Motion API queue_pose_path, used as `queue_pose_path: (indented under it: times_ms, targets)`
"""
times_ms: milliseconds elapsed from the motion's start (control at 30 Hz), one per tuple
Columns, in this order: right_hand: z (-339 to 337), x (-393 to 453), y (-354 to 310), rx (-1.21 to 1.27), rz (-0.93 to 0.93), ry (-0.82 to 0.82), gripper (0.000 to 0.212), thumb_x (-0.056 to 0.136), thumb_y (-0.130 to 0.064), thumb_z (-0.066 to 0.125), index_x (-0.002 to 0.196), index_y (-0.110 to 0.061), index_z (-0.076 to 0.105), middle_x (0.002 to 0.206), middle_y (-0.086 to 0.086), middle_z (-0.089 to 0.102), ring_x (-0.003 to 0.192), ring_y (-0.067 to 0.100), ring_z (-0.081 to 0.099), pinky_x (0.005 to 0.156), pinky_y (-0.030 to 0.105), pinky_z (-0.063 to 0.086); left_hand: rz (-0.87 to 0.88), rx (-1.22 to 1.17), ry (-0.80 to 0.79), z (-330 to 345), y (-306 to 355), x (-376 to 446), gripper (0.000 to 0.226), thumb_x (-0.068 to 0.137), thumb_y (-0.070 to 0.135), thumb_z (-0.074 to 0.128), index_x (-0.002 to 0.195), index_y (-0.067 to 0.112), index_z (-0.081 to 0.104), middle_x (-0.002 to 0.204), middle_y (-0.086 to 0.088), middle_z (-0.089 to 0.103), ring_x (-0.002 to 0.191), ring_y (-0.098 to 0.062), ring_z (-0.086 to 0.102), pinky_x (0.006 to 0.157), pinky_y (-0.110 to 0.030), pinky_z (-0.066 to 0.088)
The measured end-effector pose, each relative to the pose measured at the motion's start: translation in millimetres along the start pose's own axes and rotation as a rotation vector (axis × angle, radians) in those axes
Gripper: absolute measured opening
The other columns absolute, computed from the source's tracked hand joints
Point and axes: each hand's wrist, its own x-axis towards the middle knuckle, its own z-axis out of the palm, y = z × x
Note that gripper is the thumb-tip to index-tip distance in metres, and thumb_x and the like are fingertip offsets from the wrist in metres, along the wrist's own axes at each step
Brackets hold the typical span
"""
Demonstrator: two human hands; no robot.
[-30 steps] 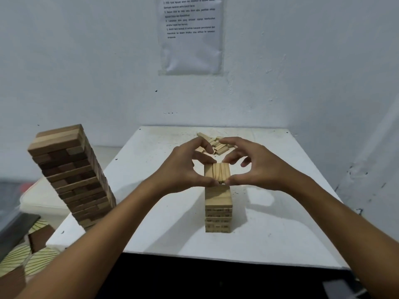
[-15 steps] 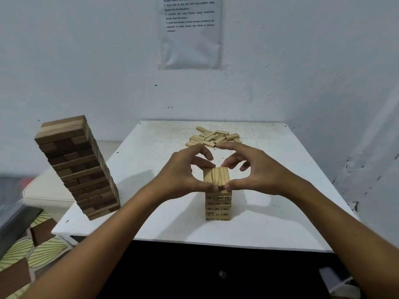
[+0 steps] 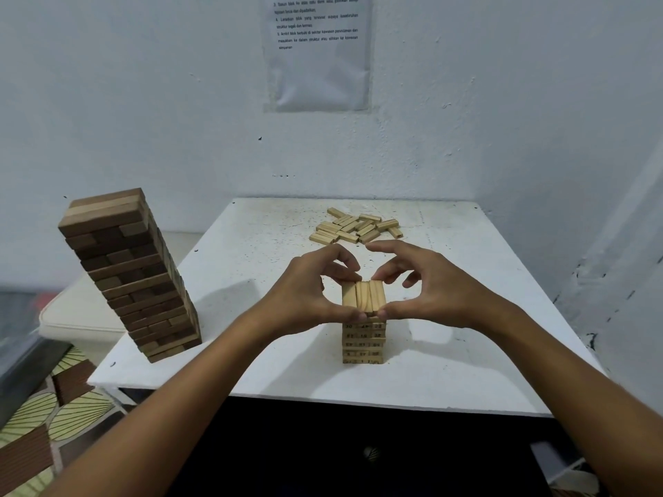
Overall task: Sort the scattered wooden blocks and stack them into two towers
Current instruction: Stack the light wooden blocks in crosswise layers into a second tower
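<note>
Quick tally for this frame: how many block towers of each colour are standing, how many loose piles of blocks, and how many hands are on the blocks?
Dark brown tower, at the table's left edge: 1
Light wood tower, near the table's middle: 1
Loose pile of light blocks, far side of the table: 1
Hands, left hand and right hand, pinching the light tower's top layer: 2
Total: 5

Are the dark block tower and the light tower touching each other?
Apart. The head view shows bare white table between the dark tower at the left edge and the light tower near the middle.
</note>
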Motion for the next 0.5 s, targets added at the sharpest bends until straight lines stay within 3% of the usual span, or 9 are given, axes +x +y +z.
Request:
queue_pose_path:
  times_ms: [500]
  targets:
    - [1.2, -1.3, 2.7, 0.006, -0.007, 0.005, 0.081, 0.069, -0.026, 0.087, 0.128, -0.053, 0.039, 0.106, -0.020, 0.065, 0.099, -0.004, 0.056, 0.081, 0.018, 0.046, 0.015, -0.033, 0.003, 1.4, -5.4, 0.0, 0.053, 0.059, 0.023, 0.092, 0.100, 0.028, 0.059, 0.105, 0.009, 0.072, 0.101, 0.000, 0.064, 0.066, -0.010, 0.040]
